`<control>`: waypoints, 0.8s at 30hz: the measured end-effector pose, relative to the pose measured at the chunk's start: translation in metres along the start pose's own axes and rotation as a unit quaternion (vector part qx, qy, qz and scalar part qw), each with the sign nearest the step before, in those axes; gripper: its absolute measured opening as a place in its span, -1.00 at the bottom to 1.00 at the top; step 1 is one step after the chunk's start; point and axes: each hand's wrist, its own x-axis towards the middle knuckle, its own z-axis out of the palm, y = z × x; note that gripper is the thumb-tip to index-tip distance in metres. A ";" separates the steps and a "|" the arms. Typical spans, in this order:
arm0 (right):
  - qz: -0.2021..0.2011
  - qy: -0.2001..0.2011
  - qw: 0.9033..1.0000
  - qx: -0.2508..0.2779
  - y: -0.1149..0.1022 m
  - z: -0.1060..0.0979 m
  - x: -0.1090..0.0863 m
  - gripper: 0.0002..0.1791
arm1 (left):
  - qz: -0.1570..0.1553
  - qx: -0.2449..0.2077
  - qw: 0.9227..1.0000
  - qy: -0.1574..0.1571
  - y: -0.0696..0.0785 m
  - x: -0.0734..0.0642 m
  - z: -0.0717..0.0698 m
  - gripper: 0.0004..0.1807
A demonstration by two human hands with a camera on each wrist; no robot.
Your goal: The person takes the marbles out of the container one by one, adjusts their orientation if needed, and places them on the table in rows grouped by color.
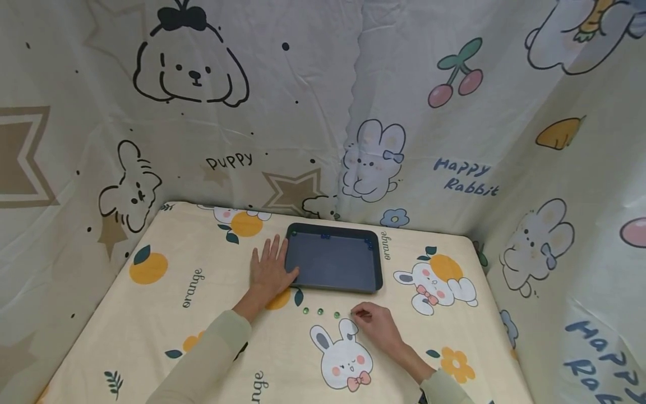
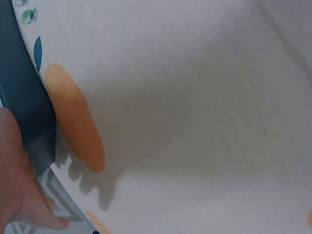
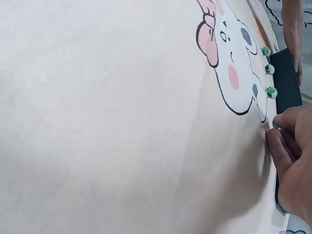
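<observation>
My right hand point(image 1: 377, 324) pinches a green glass marble point(image 3: 276, 123) between thumb and forefinger, low over the cloth at the right end of a short row. Three more green marbles point(image 1: 320, 311) make up that row in front of a dark rectangular tray point(image 1: 333, 289). My left hand point(image 1: 271, 270) lies against the tray's left side, fingers straight and thumb over the near left corner. Inside the tray, a green marble point(image 1: 294, 233) sits at the far left corner. Blue marbles are at the far wall point(image 1: 325, 236) and near the far right corner point(image 1: 369, 244); their exact number is unclear.
A cream cloth point(image 1: 217, 314) printed with oranges and rabbits covers the table. Hanging fabric point(image 1: 303, 129) with cartoon prints closes off the back and both sides, close behind the table's far edge.
</observation>
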 end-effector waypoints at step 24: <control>-0.005 -0.011 1.000 -0.001 0.004 0.003 -0.003 -0.80 | -0.004 -0.001 1.000 -0.004 0.001 0.000 0.001 -0.01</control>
